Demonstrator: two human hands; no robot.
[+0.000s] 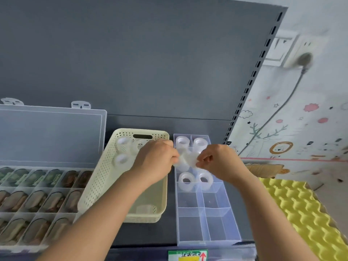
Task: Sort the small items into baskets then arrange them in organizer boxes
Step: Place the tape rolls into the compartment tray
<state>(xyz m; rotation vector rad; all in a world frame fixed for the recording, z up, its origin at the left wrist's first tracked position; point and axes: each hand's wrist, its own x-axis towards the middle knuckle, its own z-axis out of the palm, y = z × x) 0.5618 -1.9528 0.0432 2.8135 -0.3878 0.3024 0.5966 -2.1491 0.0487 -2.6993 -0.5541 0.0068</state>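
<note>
Head cam looks down at a dark grey shelf (169, 232). Both hands meet over the narrow clear plastic organizer box (216, 228) with its square compartments. The left hand (156, 162) and right hand (218, 162) each pinch one side of a small translucent tape roll (186, 160), fingers curled, holding it just above the box's far half. More rolls already sit in the box: two in the far row (182, 142) and two (186, 178) just nearer than the hands. Just left of the box is a cream perforated plastic basket (98, 185) with a few loose rolls (121, 160) at its far end. Further left is a big clear compartment case (11, 245), lid (52, 136) up, full of brownish and greenish stuff too blurry to identify. Yellow egg-crate foam (301, 208) lies off to the right.
</note>
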